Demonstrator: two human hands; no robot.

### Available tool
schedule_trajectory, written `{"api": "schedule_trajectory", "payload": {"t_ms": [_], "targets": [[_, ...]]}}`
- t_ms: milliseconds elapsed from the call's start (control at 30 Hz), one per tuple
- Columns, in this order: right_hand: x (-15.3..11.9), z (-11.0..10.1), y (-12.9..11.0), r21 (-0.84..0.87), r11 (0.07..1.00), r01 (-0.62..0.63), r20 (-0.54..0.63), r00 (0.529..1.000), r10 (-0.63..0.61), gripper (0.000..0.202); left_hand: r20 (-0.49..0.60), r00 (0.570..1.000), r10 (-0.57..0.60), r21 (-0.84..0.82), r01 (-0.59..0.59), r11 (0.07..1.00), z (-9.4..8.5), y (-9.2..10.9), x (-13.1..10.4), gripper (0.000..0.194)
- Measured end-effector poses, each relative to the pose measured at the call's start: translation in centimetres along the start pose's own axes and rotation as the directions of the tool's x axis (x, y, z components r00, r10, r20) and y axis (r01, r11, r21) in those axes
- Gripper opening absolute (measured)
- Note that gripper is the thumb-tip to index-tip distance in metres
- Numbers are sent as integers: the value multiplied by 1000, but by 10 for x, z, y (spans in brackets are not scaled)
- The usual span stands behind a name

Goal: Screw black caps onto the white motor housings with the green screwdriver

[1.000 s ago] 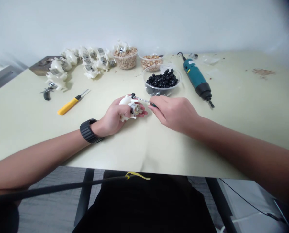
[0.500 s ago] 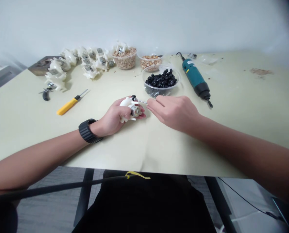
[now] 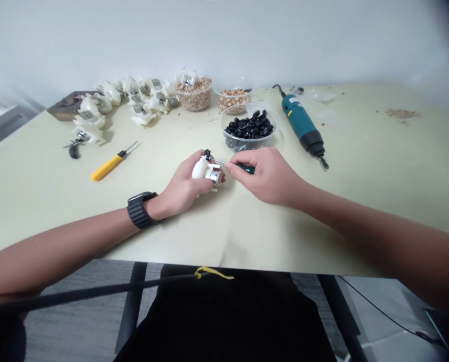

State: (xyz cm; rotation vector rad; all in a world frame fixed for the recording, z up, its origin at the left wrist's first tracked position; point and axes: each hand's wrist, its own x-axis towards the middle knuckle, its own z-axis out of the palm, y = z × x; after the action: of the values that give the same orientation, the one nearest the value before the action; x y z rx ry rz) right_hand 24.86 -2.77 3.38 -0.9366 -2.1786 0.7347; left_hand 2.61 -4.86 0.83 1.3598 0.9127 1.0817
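My left hand (image 3: pixel 188 186) is closed around a white plastic housing (image 3: pixel 199 169) with a small silver motor (image 3: pixel 213 176) set in it. A small black part (image 3: pixel 207 154) sits at the top of the housing, by my fingertips. My right hand (image 3: pixel 271 176) grips a screwdriver with a dark green handle (image 3: pixel 247 168). Its thin metal shaft points left, and the tip is at or close to the black part; exact contact is too small to make out. Just beyond my hands stands a clear tub (image 3: pixel 232 143) of black plastic pieces (image 3: pixel 252 125).
A yellow screwdriver (image 3: pixel 107 167) and black-handled pliers (image 3: pixel 74 150) lie at the left. Several white housings with motors (image 3: pixel 139 110) stand behind. Tubs of tan pieces (image 3: pixel 194 95) and small screws or similar bits (image 3: pixel 234 100) are at the back. A teal electric screwdriver (image 3: pixel 301 120) lies right.
The housing has turned slightly in my left hand and shifted a little right. My right hand has rolled, so the green handle now shows.
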Motion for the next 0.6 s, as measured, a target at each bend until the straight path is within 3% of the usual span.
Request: {"api": "schedule_trajectory", "payload": {"t_ms": [133,267,367,433,533,600], "targets": [[5,-5,-1,204,970,-134,123,986,110,34,-2,1000,-11,15,11,1000,3,3,1,39],[4,-5,5,152,987,-56,59,997,47,29,3,1000,0,3,0,1000,-2,2,4,40],[0,-4,10,-64,997,50,54,997,-47,31,9,1000,-29,75,28,997,-5,4,5,40],[-3,-4,10,-278,952,127,70,991,-112,33,17,998,-55,123,52,991,-6,7,5,41],[-7,-1,3,-613,774,158,77,987,-140,43,42,998,-43,180,35,983,-4,12,3,42],[-9,1,-3,-719,679,149,85,988,-126,49,64,998,-12,201,-1,980,-2,14,2,44]]}}
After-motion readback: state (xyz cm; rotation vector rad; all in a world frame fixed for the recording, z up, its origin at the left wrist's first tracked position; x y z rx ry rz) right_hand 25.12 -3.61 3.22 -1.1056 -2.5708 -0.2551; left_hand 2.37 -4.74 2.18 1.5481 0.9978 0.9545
